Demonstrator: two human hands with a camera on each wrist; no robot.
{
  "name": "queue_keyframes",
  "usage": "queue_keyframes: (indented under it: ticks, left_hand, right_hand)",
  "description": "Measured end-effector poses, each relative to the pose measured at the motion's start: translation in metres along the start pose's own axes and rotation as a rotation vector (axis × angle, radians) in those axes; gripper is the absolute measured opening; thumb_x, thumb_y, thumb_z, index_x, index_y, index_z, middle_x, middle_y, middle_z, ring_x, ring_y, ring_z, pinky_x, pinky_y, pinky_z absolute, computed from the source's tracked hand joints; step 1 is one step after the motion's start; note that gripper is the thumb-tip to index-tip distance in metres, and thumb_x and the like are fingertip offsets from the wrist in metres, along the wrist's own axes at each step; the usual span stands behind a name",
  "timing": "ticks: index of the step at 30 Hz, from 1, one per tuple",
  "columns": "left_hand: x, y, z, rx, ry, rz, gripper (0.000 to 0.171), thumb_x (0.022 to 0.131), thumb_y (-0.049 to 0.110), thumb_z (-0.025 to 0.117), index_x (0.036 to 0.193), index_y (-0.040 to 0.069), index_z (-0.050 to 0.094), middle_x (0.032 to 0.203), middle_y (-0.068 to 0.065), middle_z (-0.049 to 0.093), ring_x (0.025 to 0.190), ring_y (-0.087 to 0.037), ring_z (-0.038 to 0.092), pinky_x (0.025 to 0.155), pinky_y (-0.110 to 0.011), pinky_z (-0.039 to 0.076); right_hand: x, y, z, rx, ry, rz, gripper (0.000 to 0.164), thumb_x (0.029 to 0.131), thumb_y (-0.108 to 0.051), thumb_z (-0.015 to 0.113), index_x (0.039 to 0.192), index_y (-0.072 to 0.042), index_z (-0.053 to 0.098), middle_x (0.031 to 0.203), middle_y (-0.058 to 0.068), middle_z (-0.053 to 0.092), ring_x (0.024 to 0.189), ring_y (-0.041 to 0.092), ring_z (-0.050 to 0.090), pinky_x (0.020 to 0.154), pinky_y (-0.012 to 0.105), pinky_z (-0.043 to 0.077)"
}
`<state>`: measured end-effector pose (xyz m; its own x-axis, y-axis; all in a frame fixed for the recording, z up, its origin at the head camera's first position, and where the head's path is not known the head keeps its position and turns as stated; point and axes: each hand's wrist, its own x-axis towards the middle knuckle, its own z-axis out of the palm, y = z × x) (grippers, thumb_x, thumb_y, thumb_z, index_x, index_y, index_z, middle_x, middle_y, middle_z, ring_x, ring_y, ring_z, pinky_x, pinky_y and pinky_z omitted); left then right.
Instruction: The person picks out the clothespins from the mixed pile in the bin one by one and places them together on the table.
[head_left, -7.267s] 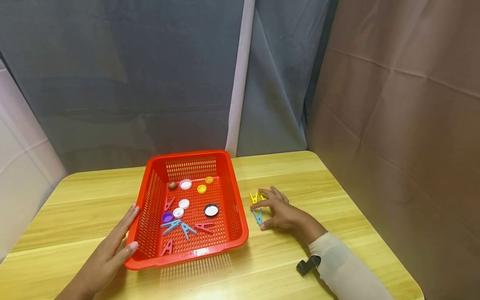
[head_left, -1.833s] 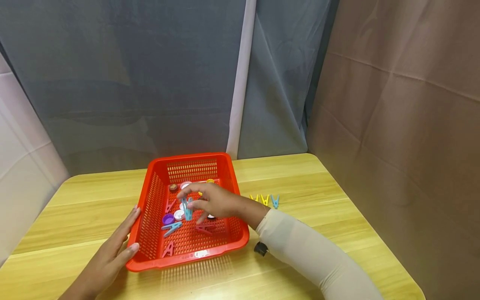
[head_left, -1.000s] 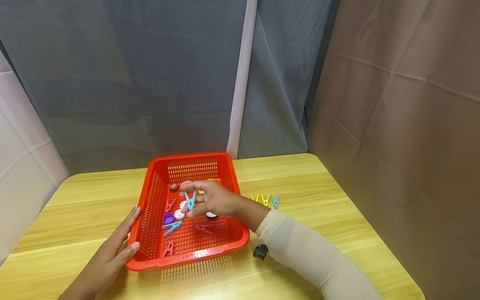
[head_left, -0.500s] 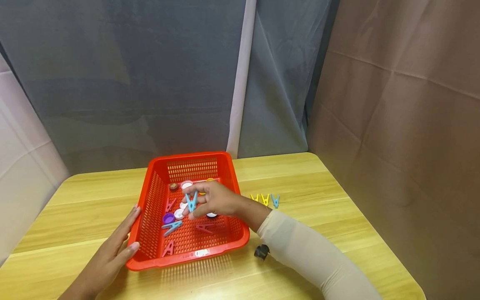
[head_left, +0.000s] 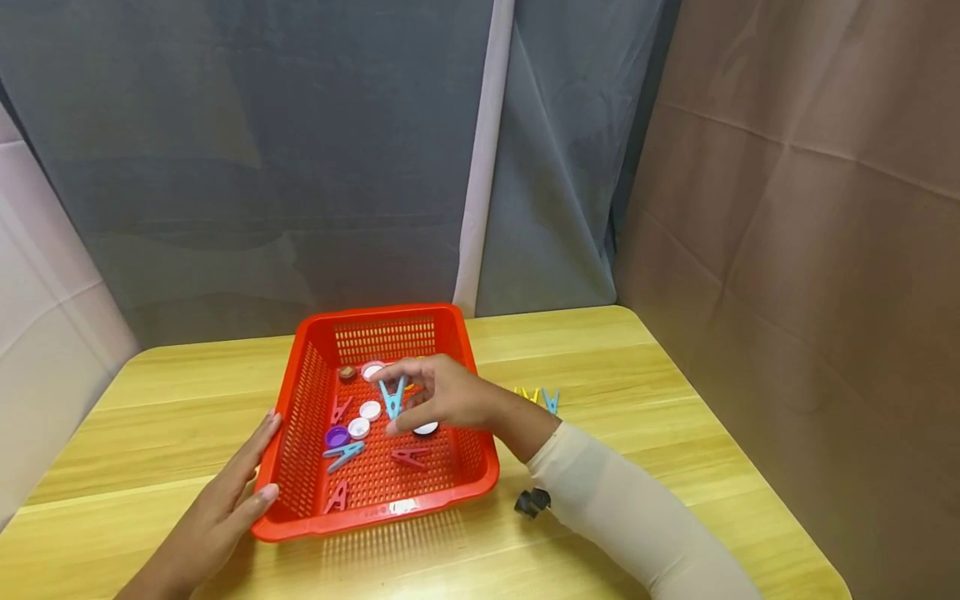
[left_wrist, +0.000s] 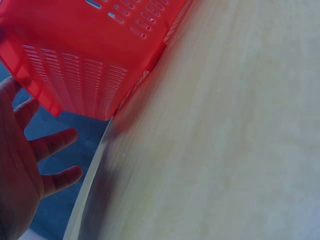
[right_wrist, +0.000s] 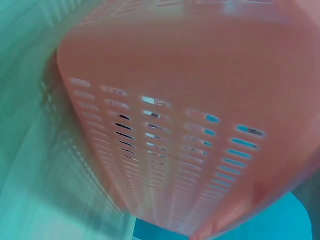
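Note:
In the head view my left hand [head_left: 217,508] rests with straight fingers against the left rim of the red plastic basket [head_left: 375,507]. The left wrist view shows its fingers [left_wrist: 55,144] spread by the basket wall. My right hand [head_left: 453,396] is over the basket and pinches a light blue clothespin [head_left: 392,400] between thumb and fingers. Below it in the basket lie another blue clothespin [head_left: 344,455], a red clothespin [head_left: 409,457], a purple cap [head_left: 337,436] and white caps [head_left: 370,410]. The right wrist view is filled by the basket's side wall [right_wrist: 160,145]; no hand shows there.
Right of the basket on the wooden table [head_left: 637,500] stand a blue clothespin [head_left: 551,401] and a yellow clothespin [head_left: 529,396], partly behind my right forearm. A grey curtain [head_left: 225,183] hangs behind the table, a brown one [head_left: 810,250] along its right side.
Earlier my right hand was at the clothespins on the table, where the blue one now lies right of the yellow ones. It then took another blue clothespin from the basket and has shifted slightly right.

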<state>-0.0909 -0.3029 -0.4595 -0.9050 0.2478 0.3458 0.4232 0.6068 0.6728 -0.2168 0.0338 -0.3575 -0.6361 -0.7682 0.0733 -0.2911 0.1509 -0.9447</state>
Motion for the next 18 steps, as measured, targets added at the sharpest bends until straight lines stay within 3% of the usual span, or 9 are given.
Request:
queue_keyframes:
  ticks: [4, 10, 18]
  left_hand:
    - [0.000, 0.000, 0.001, -0.010, 0.001, 0.014, 0.082, 0.109, 0.008, 0.059, 0.177, 0.026, 0.018, 0.186, 0.004, 0.012, 0.154, 0.024, 0.014, 0.104, 0.001, 0.029]
    - [-0.001, -0.001, 0.000, 0.000, 0.001, 0.002, 0.082, 0.109, 0.009, 0.059, 0.177, 0.027, 0.017, 0.186, 0.004, 0.012, 0.153, 0.025, 0.015, 0.103, 0.001, 0.029]
    - [-0.001, -0.002, -0.004, 0.032, -0.009, -0.031, 0.082, 0.110, 0.013, 0.059, 0.177, 0.030, 0.016, 0.186, 0.004, 0.013, 0.149, 0.029, 0.016, 0.100, -0.002, 0.033]
  right_hand:
    - [-0.008, -0.002, -0.006, -0.070, 0.021, -0.005, 0.060, 0.091, -0.011, 0.086, 0.148, -0.011, 0.067, 0.150, 0.007, 0.062, 0.120, 0.024, 0.067, 0.101, 0.031, 0.060]
    - [-0.021, -0.001, -0.015, -0.276, 0.062, -0.015, 0.064, 0.090, -0.026, 0.087, 0.150, -0.020, 0.067, 0.162, -0.002, 0.052, 0.150, 0.018, 0.048, 0.124, 0.052, 0.046]
    - [-0.041, 0.006, -0.022, -0.288, 0.118, -0.111, 0.062, 0.089, -0.022, 0.086, 0.148, -0.015, 0.068, 0.167, 0.001, 0.047, 0.162, 0.022, 0.031, 0.128, 0.067, 0.032]
